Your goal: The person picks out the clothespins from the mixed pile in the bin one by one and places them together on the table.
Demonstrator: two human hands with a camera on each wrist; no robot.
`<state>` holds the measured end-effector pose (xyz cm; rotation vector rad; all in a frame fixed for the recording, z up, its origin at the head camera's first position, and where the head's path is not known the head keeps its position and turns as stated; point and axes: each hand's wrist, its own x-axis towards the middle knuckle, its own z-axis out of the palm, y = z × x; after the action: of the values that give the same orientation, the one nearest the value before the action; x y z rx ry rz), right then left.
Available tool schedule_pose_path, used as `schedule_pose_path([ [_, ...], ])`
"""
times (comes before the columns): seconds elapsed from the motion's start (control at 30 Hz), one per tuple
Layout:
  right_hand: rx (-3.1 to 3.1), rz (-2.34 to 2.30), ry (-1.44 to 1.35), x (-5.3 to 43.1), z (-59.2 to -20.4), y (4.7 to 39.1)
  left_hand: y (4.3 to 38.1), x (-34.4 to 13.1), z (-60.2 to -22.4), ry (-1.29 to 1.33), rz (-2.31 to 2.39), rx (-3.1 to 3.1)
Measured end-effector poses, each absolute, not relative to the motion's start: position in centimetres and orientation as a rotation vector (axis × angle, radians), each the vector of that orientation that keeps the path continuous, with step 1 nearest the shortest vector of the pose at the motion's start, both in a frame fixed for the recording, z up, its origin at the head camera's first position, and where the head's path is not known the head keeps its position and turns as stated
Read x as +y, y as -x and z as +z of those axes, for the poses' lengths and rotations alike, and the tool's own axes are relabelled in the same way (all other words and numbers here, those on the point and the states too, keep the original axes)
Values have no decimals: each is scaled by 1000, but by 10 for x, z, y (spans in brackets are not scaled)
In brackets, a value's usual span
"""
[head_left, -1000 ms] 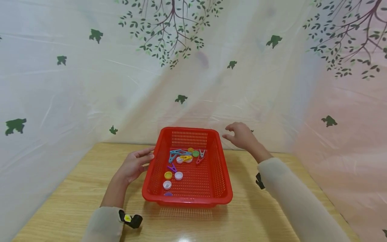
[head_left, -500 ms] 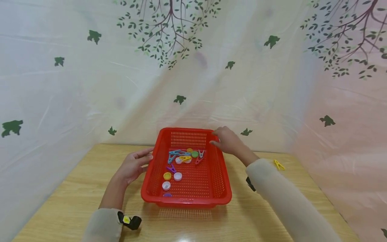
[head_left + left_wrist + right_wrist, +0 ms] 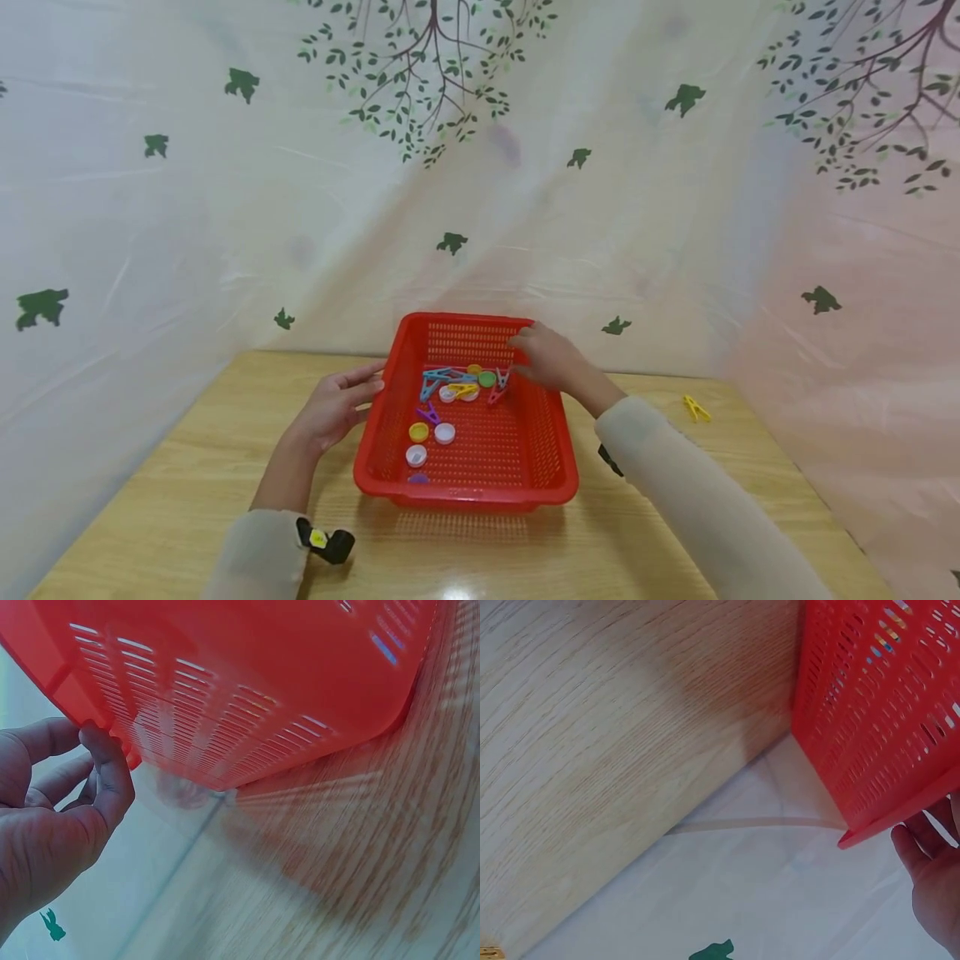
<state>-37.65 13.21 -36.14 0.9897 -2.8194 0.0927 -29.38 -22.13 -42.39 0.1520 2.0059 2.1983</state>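
A red plastic basket [image 3: 465, 498] stands on the table, holding small clothespins and bottle caps. My left hand [image 3: 333, 408] holds its left rim; in the left wrist view its curled fingers [image 3: 112, 772] meet the basket edge. My right hand [image 3: 553, 360] reaches over the far right part of the rim, fingers spread apart, close to a grey clothespin [image 3: 502, 377] and a red clothespin [image 3: 496, 396]. Nothing shows in its grasp. Other contents include a blue clothespin [image 3: 430, 389], a yellow clothespin [image 3: 463, 389], a purple clothespin [image 3: 430, 414], a green cap [image 3: 487, 379] and a white cap [image 3: 445, 433].
A lone yellow clothespin [image 3: 696, 408] lies on the wooden table [image 3: 187, 467], right of the basket. Behind the table's far edge hangs a pale curtain [image 3: 337, 275] with leaf prints.
My right hand has moved left from outside the basket to above its far right inside. The yellow clothespin on the table has come into sight from behind the right sleeve. My left hand stays put.
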Motion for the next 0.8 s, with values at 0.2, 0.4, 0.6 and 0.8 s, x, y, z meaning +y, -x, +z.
schedule_pose_path([
  [0.2, -2879, 120, -1033, 125, -365, 378, 294, -221, -424, -156, 2200, 2012],
  [0.4, -2970, 153, -1080, 116, -367, 380, 294, -222, -425, -149, 2210, 2013],
  [0.6, -3039, 135, -1128, 106, -373, 386, 294, -223, -425, -133, 2218, 2009],
  [0.8, -3113, 156, -1107, 100, -377, 394, 295, -223, -425, -157, 2223, 1993],
])
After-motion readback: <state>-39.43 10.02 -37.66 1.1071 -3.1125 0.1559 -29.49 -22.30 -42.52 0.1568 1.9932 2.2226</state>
